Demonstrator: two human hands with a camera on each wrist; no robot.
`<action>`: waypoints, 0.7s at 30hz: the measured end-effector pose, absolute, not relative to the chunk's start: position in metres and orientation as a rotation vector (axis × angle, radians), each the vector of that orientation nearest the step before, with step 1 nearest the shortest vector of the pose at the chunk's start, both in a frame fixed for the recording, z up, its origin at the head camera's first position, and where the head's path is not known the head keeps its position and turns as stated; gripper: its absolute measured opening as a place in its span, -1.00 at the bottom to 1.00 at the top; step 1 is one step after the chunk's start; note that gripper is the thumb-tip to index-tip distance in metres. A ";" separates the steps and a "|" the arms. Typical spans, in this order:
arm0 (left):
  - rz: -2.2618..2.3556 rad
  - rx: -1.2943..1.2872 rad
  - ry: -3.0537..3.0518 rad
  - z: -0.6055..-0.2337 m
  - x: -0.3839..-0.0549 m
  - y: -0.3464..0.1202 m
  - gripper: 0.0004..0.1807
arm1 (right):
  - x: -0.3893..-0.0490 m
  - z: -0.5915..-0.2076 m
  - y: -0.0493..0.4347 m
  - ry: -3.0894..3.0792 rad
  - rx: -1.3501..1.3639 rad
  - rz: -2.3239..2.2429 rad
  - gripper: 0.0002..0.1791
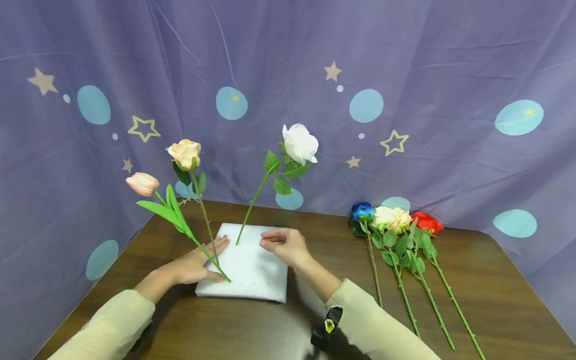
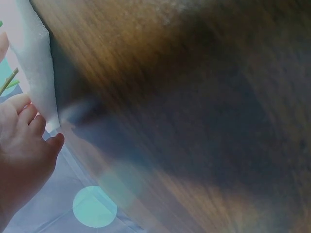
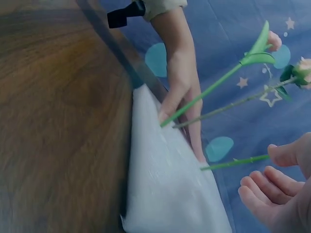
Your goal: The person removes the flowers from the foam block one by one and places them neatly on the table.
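So on a brown wood surface [image 1: 333, 237] there's a white foam block [image 1: 261, 270], left of centre. My take: keep that pinned flat, and handle each stem low so it doesn't bend. The white rose [image 1: 300, 144] is stuck in toward the far side, leaning right: big full bloom, few green leaves. Pink tulip [image 1: 143, 184] and peach rose [image 1: 184, 153] both tilt left from the block's left part. Left hand [image 1: 193, 265] is spread wide on that side; right hand [image 1: 288, 247], loosely curled, looks empty, just right of the white rose's stem.
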State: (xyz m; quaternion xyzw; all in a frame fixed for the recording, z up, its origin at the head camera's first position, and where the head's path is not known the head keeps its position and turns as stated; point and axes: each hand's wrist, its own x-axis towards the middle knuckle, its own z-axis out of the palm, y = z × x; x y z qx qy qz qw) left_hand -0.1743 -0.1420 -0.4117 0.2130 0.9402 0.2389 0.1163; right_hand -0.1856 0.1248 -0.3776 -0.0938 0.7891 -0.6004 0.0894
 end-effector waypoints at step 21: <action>0.743 0.558 2.738 -0.414 -0.175 -0.143 0.15 | -0.169 -0.399 0.064 2.046 -0.581 -1.886 -0.71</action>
